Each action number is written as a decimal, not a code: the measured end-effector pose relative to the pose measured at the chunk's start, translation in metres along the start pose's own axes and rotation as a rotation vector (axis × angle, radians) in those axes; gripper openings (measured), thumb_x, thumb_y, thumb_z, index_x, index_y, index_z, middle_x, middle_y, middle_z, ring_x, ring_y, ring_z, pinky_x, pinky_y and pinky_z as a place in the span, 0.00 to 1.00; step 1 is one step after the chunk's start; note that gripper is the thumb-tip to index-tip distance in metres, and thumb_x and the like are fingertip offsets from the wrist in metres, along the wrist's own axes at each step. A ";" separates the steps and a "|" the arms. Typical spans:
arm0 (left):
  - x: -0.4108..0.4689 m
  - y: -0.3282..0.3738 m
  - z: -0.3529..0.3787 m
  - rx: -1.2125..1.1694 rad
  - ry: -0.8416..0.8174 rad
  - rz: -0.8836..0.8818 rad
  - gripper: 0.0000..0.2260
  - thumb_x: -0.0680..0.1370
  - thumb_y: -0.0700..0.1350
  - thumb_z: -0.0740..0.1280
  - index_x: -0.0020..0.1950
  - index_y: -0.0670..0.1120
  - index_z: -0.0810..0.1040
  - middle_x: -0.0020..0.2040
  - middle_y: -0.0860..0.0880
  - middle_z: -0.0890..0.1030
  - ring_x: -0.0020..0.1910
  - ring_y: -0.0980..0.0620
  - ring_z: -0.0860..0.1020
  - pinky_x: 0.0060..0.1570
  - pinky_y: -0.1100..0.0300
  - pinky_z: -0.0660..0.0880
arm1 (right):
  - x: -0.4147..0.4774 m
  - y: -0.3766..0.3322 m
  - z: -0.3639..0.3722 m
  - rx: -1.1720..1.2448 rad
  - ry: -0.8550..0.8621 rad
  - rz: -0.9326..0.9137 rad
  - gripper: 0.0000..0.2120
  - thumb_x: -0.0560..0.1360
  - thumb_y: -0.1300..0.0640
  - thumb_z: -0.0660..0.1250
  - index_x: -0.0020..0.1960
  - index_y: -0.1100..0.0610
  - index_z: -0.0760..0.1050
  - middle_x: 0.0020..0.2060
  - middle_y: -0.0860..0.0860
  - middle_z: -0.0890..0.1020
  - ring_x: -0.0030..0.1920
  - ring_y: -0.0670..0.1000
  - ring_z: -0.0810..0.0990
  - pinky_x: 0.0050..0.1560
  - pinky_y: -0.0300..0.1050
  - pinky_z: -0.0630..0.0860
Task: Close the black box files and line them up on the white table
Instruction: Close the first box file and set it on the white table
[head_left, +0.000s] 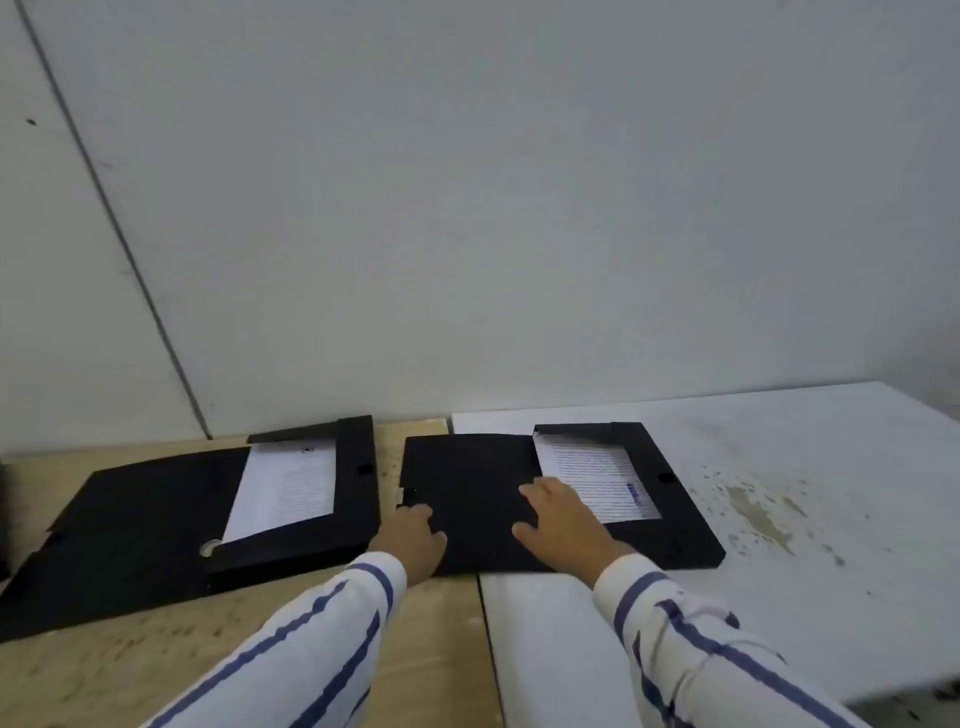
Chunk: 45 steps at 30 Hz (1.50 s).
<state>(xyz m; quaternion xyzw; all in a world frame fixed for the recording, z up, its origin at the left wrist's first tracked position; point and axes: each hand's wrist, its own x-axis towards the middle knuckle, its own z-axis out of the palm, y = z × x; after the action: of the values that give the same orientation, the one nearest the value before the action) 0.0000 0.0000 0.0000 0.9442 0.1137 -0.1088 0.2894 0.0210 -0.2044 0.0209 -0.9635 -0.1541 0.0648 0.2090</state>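
Observation:
Two black box files lie open, each with printed paper inside. The left box file (156, 525) rests on the wooden table (156, 654), its lid folded out to the left. The right box file (670, 499) straddles the seam onto the white table (810, 597); its lid (467, 483) lies flat to the left. My left hand (413, 540) curls around the lid's near left edge. My right hand (561, 519) lies flat, fingers spread, across the lid's right part and the edge of the paper (592, 478).
A grey wall (467, 208) rises right behind both tables. The white table has brownish stains (758, 514) to the right of the right file. A dark object shows at the far left edge (4, 519).

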 end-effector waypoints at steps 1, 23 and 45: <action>0.007 0.001 0.007 -0.004 -0.013 -0.041 0.23 0.79 0.50 0.61 0.73 0.45 0.66 0.66 0.45 0.74 0.62 0.44 0.75 0.61 0.52 0.74 | 0.004 0.011 0.005 0.000 -0.037 0.016 0.28 0.76 0.49 0.62 0.73 0.56 0.60 0.74 0.54 0.61 0.73 0.55 0.60 0.72 0.51 0.63; 0.069 -0.044 0.059 -0.205 0.100 -0.587 0.20 0.76 0.47 0.63 0.66 0.42 0.70 0.63 0.39 0.74 0.59 0.37 0.74 0.55 0.50 0.72 | 0.028 0.111 0.092 -0.253 -0.132 0.039 0.26 0.79 0.48 0.57 0.75 0.52 0.57 0.77 0.54 0.52 0.77 0.58 0.46 0.74 0.56 0.40; 0.052 0.066 -0.016 -0.964 -0.007 -0.014 0.15 0.79 0.55 0.60 0.57 0.47 0.77 0.53 0.47 0.82 0.55 0.46 0.80 0.60 0.47 0.76 | 0.022 0.104 0.061 0.273 0.055 0.231 0.21 0.76 0.58 0.65 0.68 0.57 0.68 0.69 0.54 0.71 0.69 0.53 0.68 0.69 0.44 0.65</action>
<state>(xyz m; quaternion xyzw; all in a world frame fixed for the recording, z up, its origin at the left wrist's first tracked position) 0.0704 -0.0361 0.0331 0.7014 0.1567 -0.0489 0.6936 0.0588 -0.2643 -0.0794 -0.9390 -0.0263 0.0825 0.3330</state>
